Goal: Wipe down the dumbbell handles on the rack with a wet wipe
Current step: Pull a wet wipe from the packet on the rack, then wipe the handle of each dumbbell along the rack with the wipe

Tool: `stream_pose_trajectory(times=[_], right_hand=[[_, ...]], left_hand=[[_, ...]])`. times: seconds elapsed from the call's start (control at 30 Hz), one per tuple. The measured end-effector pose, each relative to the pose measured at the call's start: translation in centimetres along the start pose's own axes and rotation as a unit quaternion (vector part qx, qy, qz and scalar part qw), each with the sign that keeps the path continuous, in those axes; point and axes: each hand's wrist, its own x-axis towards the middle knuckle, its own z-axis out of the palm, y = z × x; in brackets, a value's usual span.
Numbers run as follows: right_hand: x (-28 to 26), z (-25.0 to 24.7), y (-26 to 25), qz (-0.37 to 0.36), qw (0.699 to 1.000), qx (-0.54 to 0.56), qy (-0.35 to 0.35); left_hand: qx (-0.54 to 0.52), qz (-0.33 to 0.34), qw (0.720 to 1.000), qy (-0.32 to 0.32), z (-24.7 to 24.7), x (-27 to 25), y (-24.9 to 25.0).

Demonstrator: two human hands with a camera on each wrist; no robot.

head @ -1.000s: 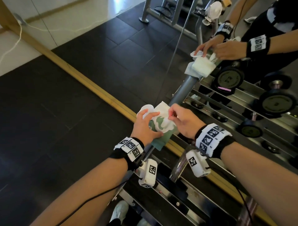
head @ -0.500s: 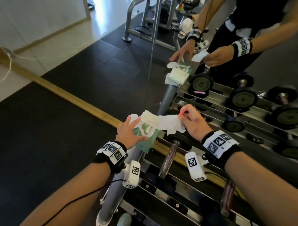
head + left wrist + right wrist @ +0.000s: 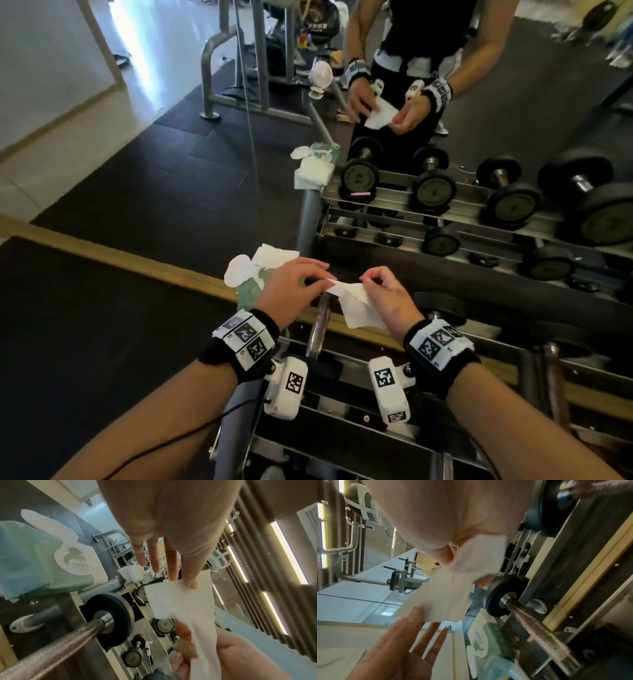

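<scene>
Below my hands the dumbbell handle (image 3: 317, 330) lies open from above. The wipe pack (image 3: 251, 279) blocks its left side, and the mirror (image 3: 445, 171) closes the way behind.

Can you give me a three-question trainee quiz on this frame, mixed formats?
1. True or false: the wipe is pressed against a dumbbell handle.
2. Multiple choice: where is the wipe pack? A) on the floor B) on the end of the rack, left of the left hand C) in the right hand
3. Fill in: the pack's lid is ____.

Key
1. False: both hands hold it in the air above the handle, the left at its upper edge, the right pinching it lower down.
2. B
3. open
</scene>
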Motion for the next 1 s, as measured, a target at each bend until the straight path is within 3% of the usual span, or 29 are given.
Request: stream_pose_trajectory(times=[0.23,0.37,0.47,0.57,0.73,0.9,1.0], right_hand=[[-2.8,-0.7,1.6,-0.031,0.991,-0.020,-0.126],[-3.3,-0.3,2.3,-0.041,0.995,-0.023,-0.083],[-3.5,0.1,2.4,-0.024,0.997,0.058,-0.039],[-3.6,0.9,2.3,0.007,0.989,0.140,-0.040],[-2.0,1.3,2.8,0.048,0.973,0.184,-0.130],[-0.2,0.7,3.8,0.020,0.972,0.096,-0.212],[0.7,0.1,4.2,0.023,0.955,0.055,-0.291]], left_hand=[[-0.019,-0.060,0.997,-0.036,0.7,-0.4,1.2],[-0.081,-0.086,0.992,-0.032,0.6,-1.3,0.7],[-0.106,-0.114,0.988,-0.026,0.6,-2.0,-0.3],[-0.139,-0.136,0.981,-0.025,0.8,-2.9,-1.4],[-0.166,-0.159,0.973,-0.001,2.1,-4.5,-2.7],[-0.153,-0.199,0.966,0.059,4.2,-6.4,-3.7],[-0.160,-0.230,0.954,0.108,6.1,-7.5,-4.0]])
